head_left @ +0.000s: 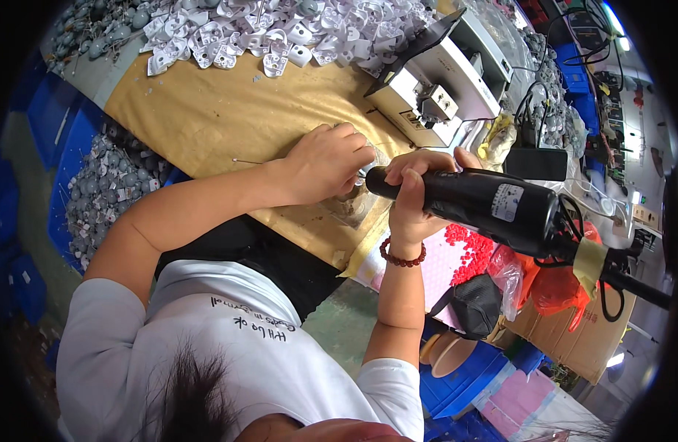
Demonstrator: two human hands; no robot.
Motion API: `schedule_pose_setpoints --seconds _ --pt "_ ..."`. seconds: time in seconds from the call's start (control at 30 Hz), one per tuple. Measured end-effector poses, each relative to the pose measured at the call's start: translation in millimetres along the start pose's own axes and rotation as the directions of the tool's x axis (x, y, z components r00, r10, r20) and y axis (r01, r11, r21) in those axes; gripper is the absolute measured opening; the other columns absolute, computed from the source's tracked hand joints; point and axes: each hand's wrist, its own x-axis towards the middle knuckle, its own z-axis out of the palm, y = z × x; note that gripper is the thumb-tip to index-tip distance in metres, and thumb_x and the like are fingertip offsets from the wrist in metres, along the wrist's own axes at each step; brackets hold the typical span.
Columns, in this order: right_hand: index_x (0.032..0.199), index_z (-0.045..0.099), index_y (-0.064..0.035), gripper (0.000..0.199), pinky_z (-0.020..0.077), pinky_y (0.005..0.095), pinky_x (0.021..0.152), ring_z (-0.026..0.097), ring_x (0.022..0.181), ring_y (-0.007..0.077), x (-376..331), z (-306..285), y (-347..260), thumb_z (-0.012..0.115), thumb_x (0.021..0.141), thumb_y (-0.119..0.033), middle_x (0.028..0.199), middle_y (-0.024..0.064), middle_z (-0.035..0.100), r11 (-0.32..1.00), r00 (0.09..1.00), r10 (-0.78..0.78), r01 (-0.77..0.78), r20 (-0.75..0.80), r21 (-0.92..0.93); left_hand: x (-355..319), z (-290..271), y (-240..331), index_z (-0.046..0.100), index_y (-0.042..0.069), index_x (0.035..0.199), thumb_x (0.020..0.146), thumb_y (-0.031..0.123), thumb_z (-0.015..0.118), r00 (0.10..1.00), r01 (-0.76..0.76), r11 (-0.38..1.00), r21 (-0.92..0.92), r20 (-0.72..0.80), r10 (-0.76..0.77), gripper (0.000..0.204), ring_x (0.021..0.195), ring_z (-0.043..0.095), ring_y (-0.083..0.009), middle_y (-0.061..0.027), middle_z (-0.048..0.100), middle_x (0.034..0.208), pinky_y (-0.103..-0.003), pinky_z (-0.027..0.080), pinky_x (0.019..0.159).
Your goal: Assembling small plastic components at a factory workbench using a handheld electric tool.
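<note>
Black cylindrical power tool (473, 196), nose leftward

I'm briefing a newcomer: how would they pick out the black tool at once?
Find the yellow-brown table cover, then the right hand, with dark red beads at its wrist. It grips the black tool, a thick cylinder pointing toward the left hand. Unlike the flat black rectangle nearby, the tool is round and bears a pale label.

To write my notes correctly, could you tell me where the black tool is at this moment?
In the head view, the black tool is right of centre, gripped by the right hand, its narrow end close to the left hand.
</note>
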Motion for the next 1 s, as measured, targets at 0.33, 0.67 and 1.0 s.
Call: schedule_pose_setpoints --seconds 0.33,0.67,1.0 --pt "0.136 0.033 -0.0053 0.061 0.0517 0.0346 0.058 0.055 0.059 0.0178 7 2 -6 0.058 0.082 0.007 0.077 0.0082 0.055 0.994 0.993 0.103 -0.104 -0.053 -0.033 0 1 -3 0.057 0.01 0.098 0.067 0.008 0.073 0.999 0.015 1.0 -0.024 0.048 -0.014 0.035 0.097 0.054 -0.0284 -0.0063 0.056 0.096 -0.04 0.046 0.082" --pt "0.109 0.057 -0.0006 0.017 0.0531 0.0302 0.074 0.064 0.083 0.0174 17 -137 37 0.062 0.096 -0.01 0.095 0.008 0.064 0.898 0.724 0.419 -0.42 -0.548 0.133 -2 1 -2 0.058 0.007 0.107 0.074 0.014 0.075 0.993 0.083 0.997 0.006 0.085 -0.083 0.038 0.115 0.05 -0.03 -0.0092 0.056 0.113 -0.041 0.045 0.095" --pt "0.099 0.07 -0.0008 0.011 0.0461 0.024 0.073 0.057 0.083 0.0112 -38 -45 29 0.07 0.09 -0.005 0.096 0.0054 0.062 0.773 0.88 0.474 -0.432 -0.03 -0.465 -12 1 0 0.06 0.009 0.106 0.077 0.011 0.073 1.0 -0.028 0.999 -0.024 -0.013 0.028 0.031 0.122 0.054 -0.0294 -0.0112 0.062 0.119 -0.045 0.044 0.097"
